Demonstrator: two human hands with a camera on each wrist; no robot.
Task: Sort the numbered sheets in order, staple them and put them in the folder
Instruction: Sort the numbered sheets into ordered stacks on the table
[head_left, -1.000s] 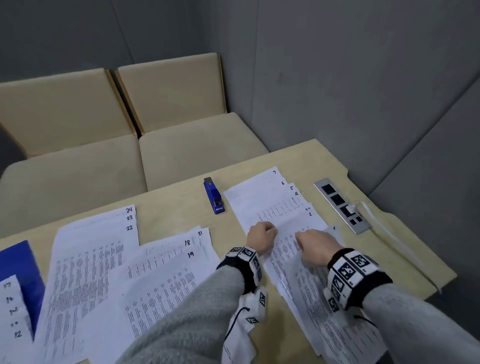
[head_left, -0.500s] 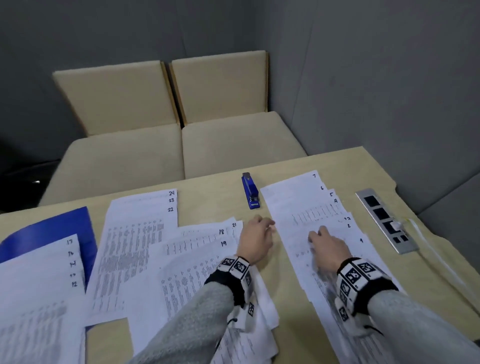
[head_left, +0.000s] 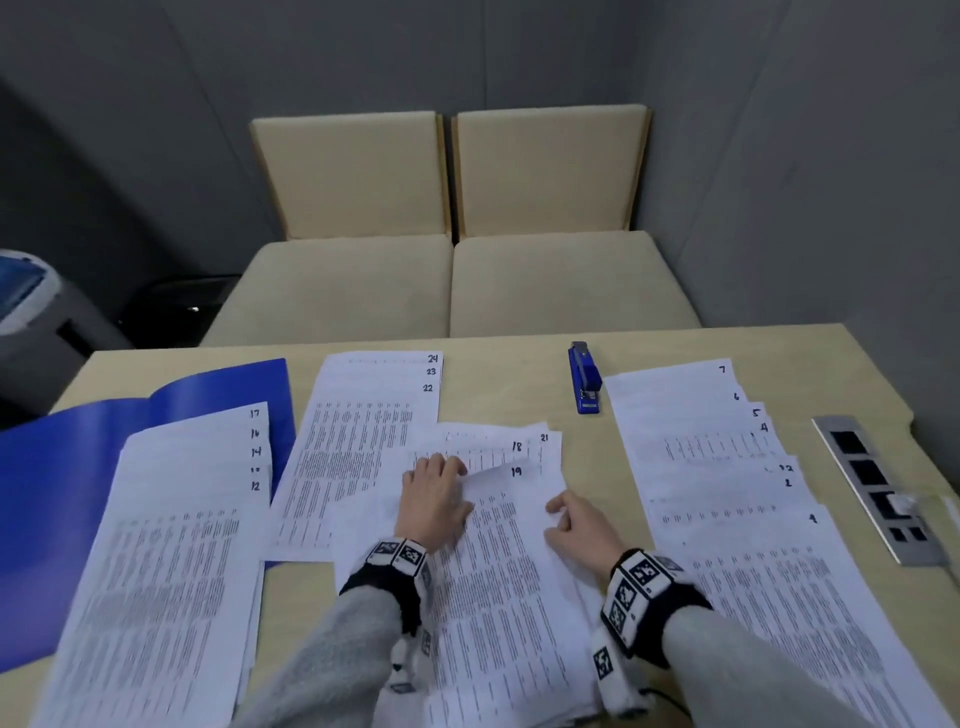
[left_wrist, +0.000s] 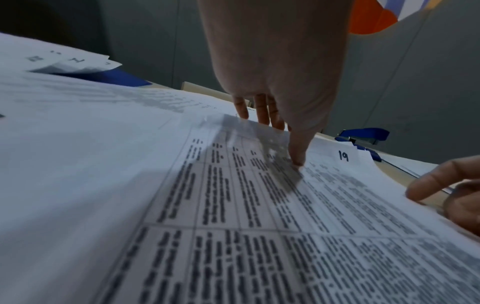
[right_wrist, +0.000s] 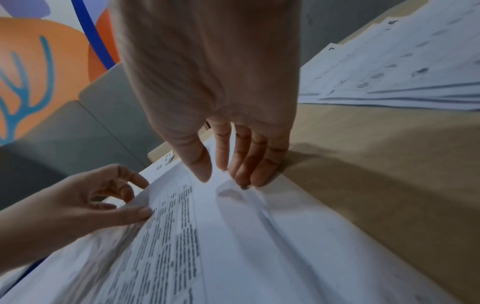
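Numbered sheets lie in piles on the table: 12–17 (head_left: 171, 519) on the open blue folder (head_left: 62, 467), 22–24 (head_left: 374, 415) behind, 1–7 (head_left: 727, 467) on the right. In the centre pile, sheet 19 (head_left: 498, 545) lies over 18 and 21. My left hand (head_left: 460, 486) pinches sheet 19's top left edge, thumb (left_wrist: 298, 158) on top and fingers curled behind it. My right hand (head_left: 556, 519) touches the sheet's right edge with nearly straight fingertips (right_wrist: 249, 179), the thumb hovering just above the paper. A blue stapler (head_left: 585, 382) lies at the back.
A metal socket panel (head_left: 872, 488) is set into the table at the right edge. Two beige seats (head_left: 452, 280) stand beyond the far edge. A grey machine (head_left: 31, 312) stands off the table's left. Bare wood (head_left: 519, 384) shows between the back piles.
Both hands have moved left from the 1–7 pile to the centre pile, and the view has swung left with them. The left hand has taken hold of sheet 19.
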